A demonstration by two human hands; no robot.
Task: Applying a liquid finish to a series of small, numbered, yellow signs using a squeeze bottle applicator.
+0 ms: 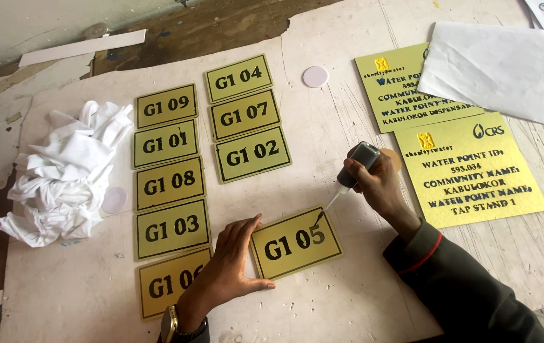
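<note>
Gold engraved plate [295, 242] at table [348, 298] centre, pinned flat by open left hand [237, 257] at its 9 o'clock—right hand [380, 184] gripping paint dropper [351, 168], filling last digit; steady tip needed.

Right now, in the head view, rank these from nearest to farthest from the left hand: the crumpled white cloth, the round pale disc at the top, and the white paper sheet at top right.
From the left hand:
1. Crumpled white cloth, to its left.
2. Round pale disc, above, near the top.
3. White paper sheet, far top right.
</note>
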